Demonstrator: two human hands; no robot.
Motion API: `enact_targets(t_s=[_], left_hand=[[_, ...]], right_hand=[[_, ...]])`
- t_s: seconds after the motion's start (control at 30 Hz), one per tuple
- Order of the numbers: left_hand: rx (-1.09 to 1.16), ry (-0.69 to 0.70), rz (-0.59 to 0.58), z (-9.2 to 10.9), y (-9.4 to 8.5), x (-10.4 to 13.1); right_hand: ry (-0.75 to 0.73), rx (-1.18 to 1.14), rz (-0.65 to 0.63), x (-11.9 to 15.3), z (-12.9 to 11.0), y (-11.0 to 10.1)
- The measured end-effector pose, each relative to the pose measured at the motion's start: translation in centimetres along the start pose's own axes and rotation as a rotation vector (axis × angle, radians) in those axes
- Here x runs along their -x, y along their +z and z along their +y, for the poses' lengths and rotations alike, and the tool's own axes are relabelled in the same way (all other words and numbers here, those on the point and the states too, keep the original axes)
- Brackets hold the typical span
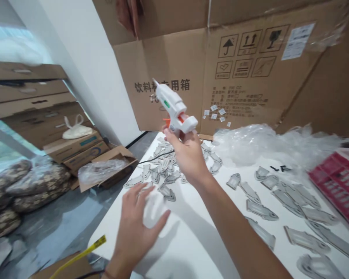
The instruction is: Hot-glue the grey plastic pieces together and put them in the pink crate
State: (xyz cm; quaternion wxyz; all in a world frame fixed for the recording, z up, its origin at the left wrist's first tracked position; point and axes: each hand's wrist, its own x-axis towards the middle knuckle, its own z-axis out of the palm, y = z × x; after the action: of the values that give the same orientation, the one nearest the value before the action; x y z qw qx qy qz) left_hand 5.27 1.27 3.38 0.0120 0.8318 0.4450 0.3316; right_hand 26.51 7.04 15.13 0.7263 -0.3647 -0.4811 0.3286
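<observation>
A white hot glue gun (171, 102) with an orange trigger is gripped in my right hand (189, 153), raised above the table with its nozzle pointing up and left. My left hand (138, 221) hangs low over the white table (192, 240), fingers spread and holding nothing. Just beyond its fingertips lies one grey plastic part (166, 192). Behind that, a heap of similar grey parts (164, 166) covers the far left of the table, partly hidden by my right hand. More grey parts (261, 210) lie scattered to the right of my right forearm.
Crumpled clear plastic bags (247, 141) lie along the table's back, before a large cardboard box (168, 58). A dark pink basket (337, 186) stands at the right edge. A black cable (151, 159) crosses the heap. Open cardboard boxes (116, 170) and patterned bundles (43, 186) sit at left.
</observation>
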Motion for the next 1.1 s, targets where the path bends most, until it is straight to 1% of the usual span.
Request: enact_targets(t_s=[0.07, 0.13, 0.17, 0.23, 0.3, 0.4, 0.43, 0.5, 0.6, 0.67, 0.73, 0.8, 0.87, 0.93, 1.0, 1.03, 1.1], left_hand=[[-0.033, -0.108, -0.043, -4.6, -1.4, 0.3], [-0.022, -0.17, -0.147, -8.3, -2.0, 0.3], [0.0, -0.168, -0.212, -9.5, -2.1, 0.1], [0.045, -0.138, -0.324, -10.9, -2.1, -0.7], [0.072, -0.093, -0.377, -10.9, -1.8, -1.5], [0.101, -0.074, -0.375, -9.2, -0.9, -2.2], [0.115, -0.101, -0.353, -8.3, -0.5, -2.2], [0.156, -0.197, -0.293, -6.3, 0.3, -1.8], [0.226, -0.341, -0.223, -3.0, 1.1, -0.7], [0.254, -0.37, -0.217, -1.5, 1.2, 0.1], [0.233, -0.342, -0.202, -1.2, 0.9, 0.7], [0.181, -0.238, -0.209, -2.4, 0.1, 1.1], [0.14, -0.086, -0.258, -4.8, -0.9, 1.3], [0.113, 0.048, -0.331, -7.6, -1.7, 1.5], [0.055, 0.119, -0.373, -10.1, -2.2, 1.5], [0.025, 0.14, -0.389, -11.1, -2.2, 1.3], [-0.017, 0.172, -0.428, -12.1, -1.8, 0.8]], right_hand=[[-0.027, -0.067, 0.04, 0.2, -0.3, 0.1], [-0.044, -0.09, 0.051, 0.4, -0.5, 0.2], [-0.04, -0.088, 0.056, 0.5, -0.5, 0.4], [-0.018, -0.088, 0.073, 0.6, -0.6, 0.6], [-0.003, -0.092, 0.083, 0.7, -0.6, 0.8], [-0.007, -0.089, 0.07, 1.0, -0.7, 1.1], [-0.01, -0.087, 0.064, 1.1, -0.8, 1.2], [-0.017, -0.08, 0.056, 1.3, -1.0, 1.5], [-0.019, -0.052, 0.034, 1.5, -1.1, 1.7], [-0.013, -0.046, 0.031, 1.5, -1.0, 1.7], [-0.004, -0.055, 0.043, 1.4, -0.7, 1.6], [-0.001, -0.056, 0.053, 1.3, -0.4, 1.4], [-0.002, -0.048, 0.055, 1.1, -0.2, 1.2], [-0.01, -0.043, 0.049, 1.0, -0.1, 1.1], [-0.017, -0.05, 0.05, 1.0, -0.1, 1.2], [-0.021, -0.054, 0.051, 1.1, -0.2, 1.2], [-0.031, -0.061, 0.048, 1.1, -0.2, 1.3]])
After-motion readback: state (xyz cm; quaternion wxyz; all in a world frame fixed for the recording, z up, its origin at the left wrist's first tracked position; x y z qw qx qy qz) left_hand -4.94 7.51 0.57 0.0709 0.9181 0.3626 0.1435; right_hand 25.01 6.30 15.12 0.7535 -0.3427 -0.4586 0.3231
